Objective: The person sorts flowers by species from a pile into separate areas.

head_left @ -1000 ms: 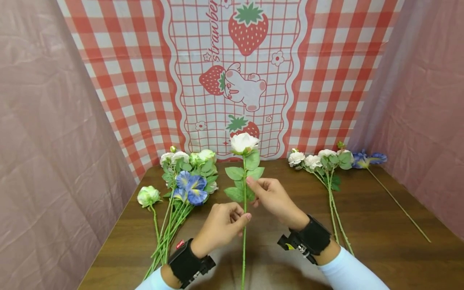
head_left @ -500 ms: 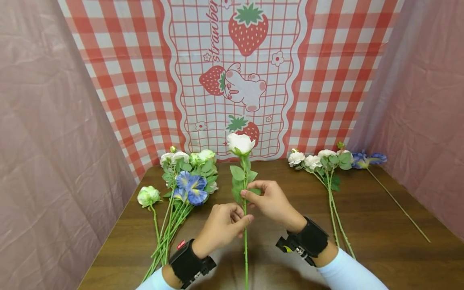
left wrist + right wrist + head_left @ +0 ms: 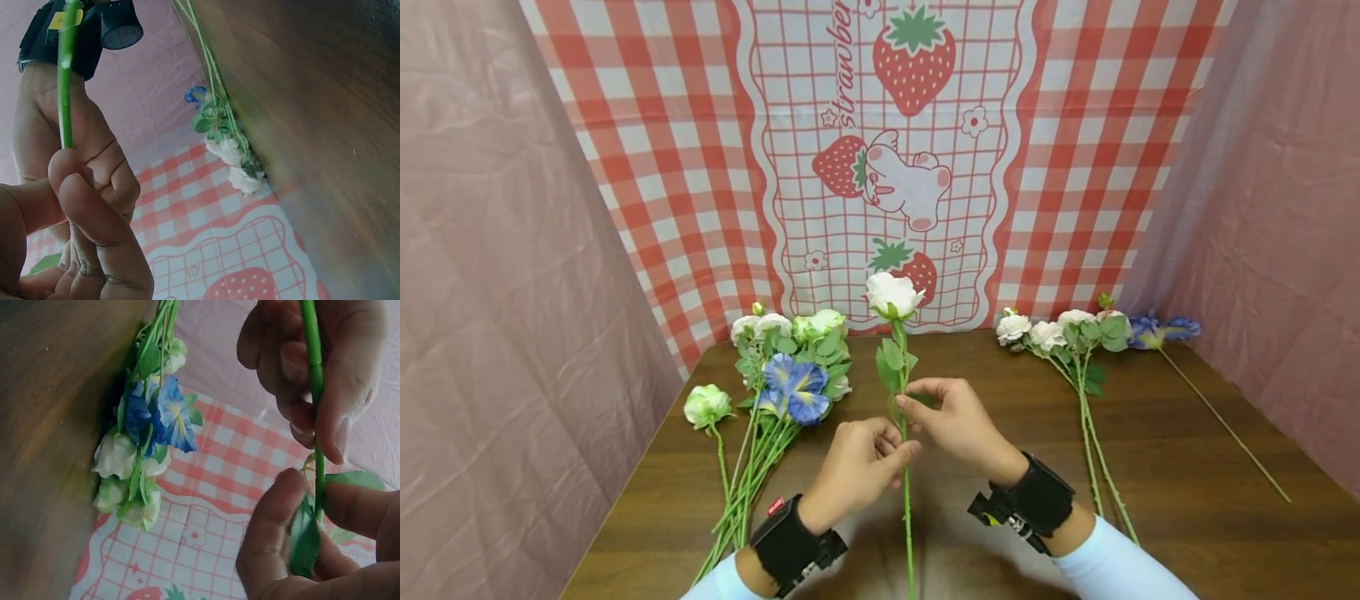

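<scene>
Left hand (image 3: 859, 468) nearly closed, thumb and fingertips pinching stem (image 3: 907, 521) of white flower (image 3: 893, 296). Right hand (image 3: 958, 427) just beyond it, fingers curled, thumb on same stem at leaves (image 3: 891, 364). Flower held at middle of table (image 3: 1187, 537), bloom beyond both hands, checked cloth (image 3: 1082, 167) behind. Left side of table: bunch (image 3: 829, 346) with blue flower (image 3: 793, 390) on top, pale green flower (image 3: 707, 407) just beside. Right side: white blooms (image 3: 1047, 335), second blue flower (image 3: 1157, 331) next to them. Pink curtain (image 3: 527, 292) at left.
</scene>
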Motion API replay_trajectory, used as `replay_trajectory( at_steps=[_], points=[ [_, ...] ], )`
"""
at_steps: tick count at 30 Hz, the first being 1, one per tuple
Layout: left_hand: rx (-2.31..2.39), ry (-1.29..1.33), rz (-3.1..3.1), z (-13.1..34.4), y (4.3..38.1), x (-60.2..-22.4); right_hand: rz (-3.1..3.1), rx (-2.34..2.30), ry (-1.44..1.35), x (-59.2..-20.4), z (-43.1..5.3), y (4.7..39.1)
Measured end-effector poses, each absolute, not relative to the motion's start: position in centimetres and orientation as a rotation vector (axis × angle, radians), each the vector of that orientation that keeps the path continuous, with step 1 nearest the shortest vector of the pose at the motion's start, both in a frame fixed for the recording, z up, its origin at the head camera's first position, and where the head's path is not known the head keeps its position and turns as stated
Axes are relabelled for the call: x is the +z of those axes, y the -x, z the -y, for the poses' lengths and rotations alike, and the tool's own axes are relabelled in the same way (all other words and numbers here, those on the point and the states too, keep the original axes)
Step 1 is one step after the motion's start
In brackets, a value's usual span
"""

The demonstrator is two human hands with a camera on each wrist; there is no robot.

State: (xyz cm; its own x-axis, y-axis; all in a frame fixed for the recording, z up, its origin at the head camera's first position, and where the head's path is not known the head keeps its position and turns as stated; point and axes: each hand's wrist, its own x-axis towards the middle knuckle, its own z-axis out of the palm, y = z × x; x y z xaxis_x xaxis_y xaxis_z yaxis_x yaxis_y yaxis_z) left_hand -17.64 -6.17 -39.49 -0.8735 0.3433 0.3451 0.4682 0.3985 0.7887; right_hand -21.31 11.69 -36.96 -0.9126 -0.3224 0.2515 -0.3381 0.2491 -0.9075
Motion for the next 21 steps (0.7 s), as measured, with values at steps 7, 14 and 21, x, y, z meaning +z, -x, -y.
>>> replay_trajectory(
  at_steps=[7,14,21],
  points=[
    [-1.513,0.737,2.515,6.3,17.8,-39.4,2.401,1.837,-0.649,-36.7,-12.0,21.4],
    [-1.489,0.669,2.474,7.5,18.0,-38.2,2.325,1.741,-0.583,-35.2,-13.7,21.8],
    [-1.187,0.558,2.484,10.5,19.2,-36.9,2.326,1.604,-0.467,-33.5,-16.1,22.2]
  ],
)
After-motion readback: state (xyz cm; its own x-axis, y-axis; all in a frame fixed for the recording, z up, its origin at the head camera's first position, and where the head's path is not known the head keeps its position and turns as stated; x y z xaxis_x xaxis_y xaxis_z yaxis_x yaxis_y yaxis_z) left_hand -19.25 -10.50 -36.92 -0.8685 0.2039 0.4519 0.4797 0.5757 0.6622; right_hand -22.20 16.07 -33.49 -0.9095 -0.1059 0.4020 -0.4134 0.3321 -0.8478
